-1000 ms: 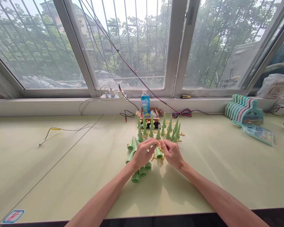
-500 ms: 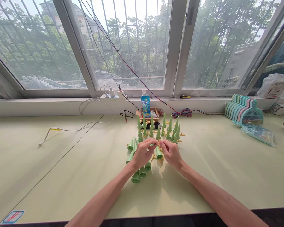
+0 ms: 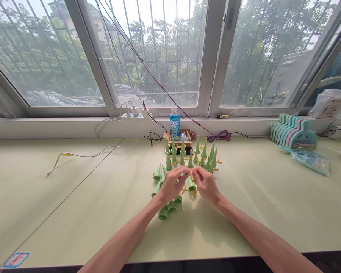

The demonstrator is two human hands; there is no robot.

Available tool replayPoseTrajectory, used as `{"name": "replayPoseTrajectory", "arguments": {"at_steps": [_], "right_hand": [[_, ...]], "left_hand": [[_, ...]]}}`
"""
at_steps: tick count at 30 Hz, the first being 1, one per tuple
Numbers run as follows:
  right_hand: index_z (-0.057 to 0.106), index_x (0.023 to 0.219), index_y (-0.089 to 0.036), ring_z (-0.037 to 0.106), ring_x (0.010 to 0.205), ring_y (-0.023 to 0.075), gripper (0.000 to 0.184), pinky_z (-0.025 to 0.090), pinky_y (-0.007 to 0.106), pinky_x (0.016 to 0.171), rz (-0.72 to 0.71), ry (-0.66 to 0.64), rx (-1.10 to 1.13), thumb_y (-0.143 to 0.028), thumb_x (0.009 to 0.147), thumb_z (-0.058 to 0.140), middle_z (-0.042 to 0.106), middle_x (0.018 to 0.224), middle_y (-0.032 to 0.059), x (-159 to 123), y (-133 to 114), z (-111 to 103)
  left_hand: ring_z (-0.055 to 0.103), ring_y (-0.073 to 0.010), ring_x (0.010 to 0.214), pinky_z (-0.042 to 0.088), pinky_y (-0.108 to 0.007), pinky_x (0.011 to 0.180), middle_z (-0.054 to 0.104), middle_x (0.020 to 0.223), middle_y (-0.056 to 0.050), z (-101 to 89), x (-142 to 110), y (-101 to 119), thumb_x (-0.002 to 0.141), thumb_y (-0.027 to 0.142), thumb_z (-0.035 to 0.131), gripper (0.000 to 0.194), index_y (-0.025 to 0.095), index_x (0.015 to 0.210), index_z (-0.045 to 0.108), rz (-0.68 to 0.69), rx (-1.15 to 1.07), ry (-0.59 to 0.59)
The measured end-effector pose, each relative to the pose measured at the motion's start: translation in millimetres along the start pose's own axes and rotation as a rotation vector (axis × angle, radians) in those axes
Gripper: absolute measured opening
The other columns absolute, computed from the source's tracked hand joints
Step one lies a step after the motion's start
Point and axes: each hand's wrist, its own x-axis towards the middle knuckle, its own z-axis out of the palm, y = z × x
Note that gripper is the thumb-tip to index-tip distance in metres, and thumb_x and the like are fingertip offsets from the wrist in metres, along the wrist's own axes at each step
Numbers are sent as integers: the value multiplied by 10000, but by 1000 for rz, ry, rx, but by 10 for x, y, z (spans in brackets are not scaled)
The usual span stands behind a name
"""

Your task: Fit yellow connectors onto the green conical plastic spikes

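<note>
My left hand [image 3: 174,182] and my right hand [image 3: 207,184] meet over the middle of the table, fingertips almost touching. Both are closed in a pinch around a small yellow plastic valve [image 3: 191,173], mostly hidden by the fingers. Just below them lies a green cone-shaped watering spike [image 3: 191,185], its open end toward me. More yellow valves [image 3: 185,189] lie loose beside it. Around and under my left forearm, several green spikes [image 3: 163,215] lie on their sides. Behind the hands, several spikes [image 3: 197,146] stand point up with yellow valves fitted.
A blue-labelled bottle [image 3: 175,125] stands by a small cardboard box [image 3: 182,143] at the back, a dark phone [image 3: 189,150] before it. Coiled cable [image 3: 220,135] lies against the wall. Pastel paddle-shaped items [image 3: 294,131] stand at right. A thin cable [image 3: 82,156] crosses the left side.
Both hands stay in almost the same place, still pinched together; only slight finger movement shows. The spikes have not moved on the table.
</note>
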Motion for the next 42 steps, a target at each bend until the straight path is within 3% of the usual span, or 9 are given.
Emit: {"name": "replayPoseTrajectory", "arguments": {"at_steps": [8,14,21,30,35,42], "right_hand": [[433,689,-196,295,501,101,375,257,241,483,-10,32,-39,-430,977,376,355,566,-49,14,22,-1],[349,624,-203,268,496,100,426,244,247,475,-5,52,-55,-435,981,362,307,545,-51,25,42,-2],[361,610,-200,298,488,103,452,259,249,474,-1,55,-48,-464,977,357,337,536,-42,25,43,3],[460,726,-200,326,500,108,355,266,235,489,63,5,-29,-436,977,378,376,561,-53,22,14,-3],[396,685,-204,309,501,106,372,253,239,485,58,-8,-43,-430,979,367,370,565,-52,30,23,6],[331,633,-204,285,509,107,410,232,251,487,52,-31,-91,-427,976,360,333,552,-47,16,45,-6]], "left_hand": [[626,-155,822,516,-232,626,674,932,-75,28,-23,-13,948,204,452,181,178,971,630,20,31,-11],[592,-120,723,506,-219,606,654,950,-71,46,-53,-30,949,206,455,177,183,1021,615,11,38,-45],[595,-122,707,510,-229,605,653,938,-75,64,-54,-36,949,231,457,178,177,1014,614,-7,19,-43],[507,-59,484,430,-183,450,619,778,-19,64,-1,-27,905,293,539,151,149,914,585,-239,-134,15],[529,-71,531,419,-187,459,603,810,-35,56,3,-1,887,347,566,215,135,923,577,-293,-236,2],[370,-42,458,274,-167,397,478,656,26,48,16,39,871,351,580,218,142,820,549,-390,-298,-38]]}}
